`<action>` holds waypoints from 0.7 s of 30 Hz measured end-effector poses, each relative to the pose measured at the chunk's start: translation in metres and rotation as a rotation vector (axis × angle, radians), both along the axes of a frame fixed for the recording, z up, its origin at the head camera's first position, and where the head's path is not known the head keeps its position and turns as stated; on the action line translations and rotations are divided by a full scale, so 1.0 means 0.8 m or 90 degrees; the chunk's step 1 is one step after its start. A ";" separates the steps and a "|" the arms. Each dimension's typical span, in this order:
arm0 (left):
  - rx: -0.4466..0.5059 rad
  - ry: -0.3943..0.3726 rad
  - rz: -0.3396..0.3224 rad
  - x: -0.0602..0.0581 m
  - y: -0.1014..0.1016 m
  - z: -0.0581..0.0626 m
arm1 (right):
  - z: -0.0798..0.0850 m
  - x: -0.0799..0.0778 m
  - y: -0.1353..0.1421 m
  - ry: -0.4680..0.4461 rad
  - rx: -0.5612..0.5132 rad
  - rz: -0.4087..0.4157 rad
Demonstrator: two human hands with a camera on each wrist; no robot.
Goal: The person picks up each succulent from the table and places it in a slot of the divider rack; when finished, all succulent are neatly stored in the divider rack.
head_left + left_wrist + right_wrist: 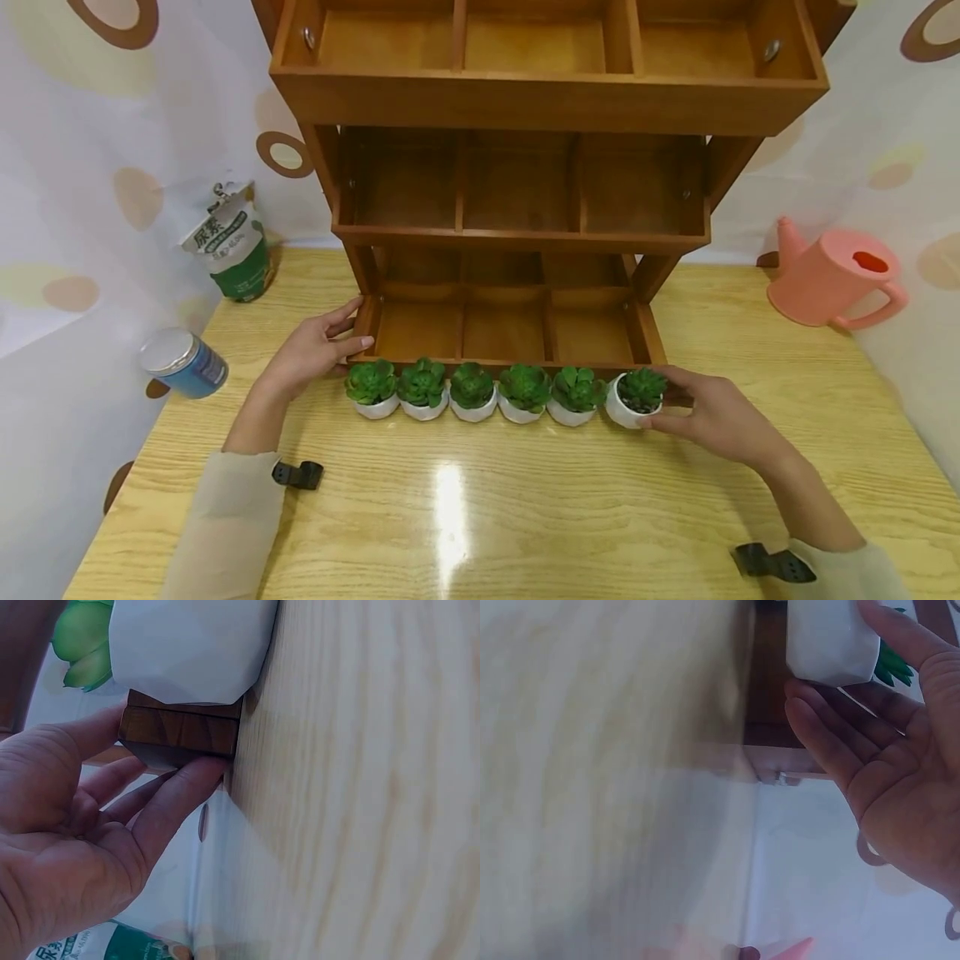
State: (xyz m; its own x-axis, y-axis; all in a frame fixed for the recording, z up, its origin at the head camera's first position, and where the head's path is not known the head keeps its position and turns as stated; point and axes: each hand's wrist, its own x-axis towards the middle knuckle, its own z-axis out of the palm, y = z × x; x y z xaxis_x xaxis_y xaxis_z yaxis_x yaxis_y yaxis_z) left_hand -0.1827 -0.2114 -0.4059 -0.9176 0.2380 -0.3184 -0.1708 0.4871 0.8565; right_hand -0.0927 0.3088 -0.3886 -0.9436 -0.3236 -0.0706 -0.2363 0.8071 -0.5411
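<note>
Head view: wooden tiered shelf (525, 242) stands on the bench (525, 517), three levels, each split into three compartments, all showing bare wood inside. Six small white pots with green succulents sit in a row on the bench just in front of the shelf's bottom tier, pots touching or nearly touching each other. Right hand (712, 412) holds the rightmost pot (636, 398) at the end of the row, thumb on the near side, fingers round the far side; that pot is tilted slightly and sits by the shelf's front right corner. Left hand (311, 350) rests on the front left corner of the bottom tier, fingers straight and relaxed, gripping nothing, just beside the leftmost pot (372, 388).

Left wrist view: fingertips (199, 769) touch the dark wood corner of the shelf, white pot right above it.

Right wrist view: fingers (832, 727) cupped against the white pot, blurry.

Elsewhere on the bench: pink watering can (832, 275) far right, green-and-white bag (232, 246) far left, blue can with silver lid (183, 362) lying at the left edge.
</note>
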 end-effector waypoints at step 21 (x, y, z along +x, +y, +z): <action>0.013 -0.008 0.008 0.000 0.000 -0.001 | 0.018 -0.020 0.009 0.098 -0.052 -0.100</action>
